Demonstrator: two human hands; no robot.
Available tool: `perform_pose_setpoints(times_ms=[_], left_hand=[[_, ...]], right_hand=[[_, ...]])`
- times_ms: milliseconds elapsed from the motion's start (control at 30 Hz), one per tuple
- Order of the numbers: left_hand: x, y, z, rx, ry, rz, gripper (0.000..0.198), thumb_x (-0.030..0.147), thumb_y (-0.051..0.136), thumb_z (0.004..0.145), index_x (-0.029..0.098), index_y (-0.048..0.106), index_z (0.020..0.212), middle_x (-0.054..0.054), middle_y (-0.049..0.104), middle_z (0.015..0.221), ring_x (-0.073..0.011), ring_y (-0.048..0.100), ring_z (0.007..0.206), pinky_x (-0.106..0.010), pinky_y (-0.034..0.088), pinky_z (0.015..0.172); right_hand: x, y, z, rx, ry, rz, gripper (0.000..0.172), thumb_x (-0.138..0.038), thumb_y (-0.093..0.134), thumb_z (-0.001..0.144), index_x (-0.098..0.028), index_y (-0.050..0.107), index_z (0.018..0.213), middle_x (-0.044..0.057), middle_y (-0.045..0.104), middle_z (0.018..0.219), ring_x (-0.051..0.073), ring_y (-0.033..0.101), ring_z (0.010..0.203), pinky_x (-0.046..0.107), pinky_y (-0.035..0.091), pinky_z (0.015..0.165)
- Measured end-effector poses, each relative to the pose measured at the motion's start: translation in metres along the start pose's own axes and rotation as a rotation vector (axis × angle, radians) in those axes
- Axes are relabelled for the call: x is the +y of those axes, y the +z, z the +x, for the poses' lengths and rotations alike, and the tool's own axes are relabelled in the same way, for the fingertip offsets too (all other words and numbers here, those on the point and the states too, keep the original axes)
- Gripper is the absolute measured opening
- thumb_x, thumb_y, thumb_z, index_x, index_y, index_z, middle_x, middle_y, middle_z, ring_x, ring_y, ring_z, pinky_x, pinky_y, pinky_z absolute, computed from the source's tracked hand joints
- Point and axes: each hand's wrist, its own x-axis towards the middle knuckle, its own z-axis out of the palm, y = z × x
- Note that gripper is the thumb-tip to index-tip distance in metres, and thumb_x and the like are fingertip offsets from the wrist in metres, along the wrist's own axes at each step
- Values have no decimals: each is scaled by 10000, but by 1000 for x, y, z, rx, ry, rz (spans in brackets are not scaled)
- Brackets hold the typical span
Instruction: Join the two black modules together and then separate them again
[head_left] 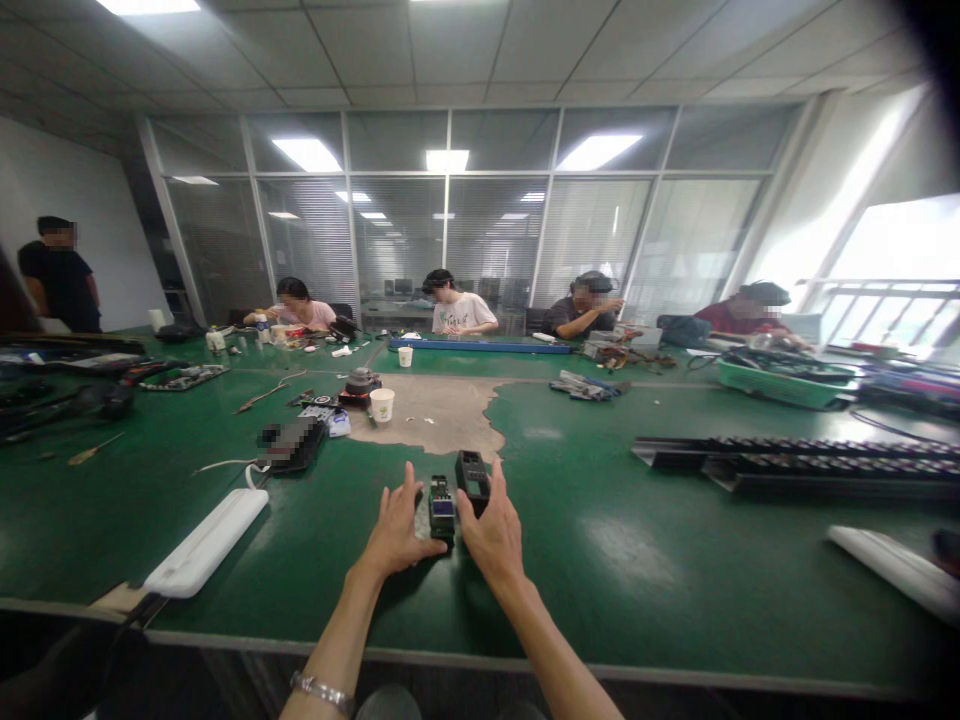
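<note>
While our left grip [396, 530] spreads beside the circuit module [442, 508], lower centre of frame, our right grip [496, 532] flanks the black case [472, 468]; whether pinching, we cannot tell.

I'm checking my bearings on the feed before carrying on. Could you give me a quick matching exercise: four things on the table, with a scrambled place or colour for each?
Things:
1. Black case
2. Basket
3. Long bar
4. Nearer paper cup

Places and colours:
A. Blue
B. White
C. Right next to the right hand
D. Green

Pairs: 1-C, 2-D, 3-A, 4-B
</note>
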Motion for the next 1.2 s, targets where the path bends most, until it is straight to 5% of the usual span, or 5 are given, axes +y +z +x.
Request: perform_pose_setpoints(times_ms=[200, 500, 767, 933, 1200], left_hand=[[5, -2, 1, -20, -37, -15, 1348, 414, 795, 634, 166, -237, 1465, -161, 461, 1427, -309, 346, 1375, -557, 13, 1151], [6, -2, 0, 0, -33, 4, 1351, 425, 805, 614, 172, -203, 1479, -164, 423, 1456, -317, 323, 1386, -553, 42, 1151], [2, -3, 5, -36, -70, 43, 1368, 480, 794, 593, 136, -187, 1482, -237, 251, 1529, -365, 201, 1432, -604, 40, 1131], [-1, -4, 3, -58, -53, 16, 1382, 502, 810, 584, 163, -177, 1488, -222, 134, 1567, -369, 117, 1451, -611, 20, 1138], [-2, -2, -5, 61, -5, -11, 1341, 517, 824, 596, 192, -101, 1510, -181, 129, 1578, -358, 148, 1448, -564, 112, 1162]], right_hand=[[39, -4, -10, -4, 28, -66, 750, -425, 459, 891, -82, 177, 1496, 195, 564, 1289, 294, 581, 1134, 431, 440, 945], [48, 1, -18, -50, 24, -155, 741, -394, 446, 895, -59, 165, 1495, 209, 532, 1322, 306, 571, 1144, 435, 442, 949], [56, 6, -20, 32, -102, -191, 808, -466, 501, 855, -33, 211, 1472, 226, 370, 1462, 316, 355, 1355, 480, 329, 1080], [57, 6, -20, 26, -100, -172, 804, -481, 497, 862, -72, 200, 1488, 203, 388, 1458, 327, 420, 1307, 478, 364, 1052], [53, 3, -21, -42, -110, -195, 708, -406, 416, 921, -63, 180, 1493, 210, 483, 1381, 307, 518, 1219, 443, 438, 963]])
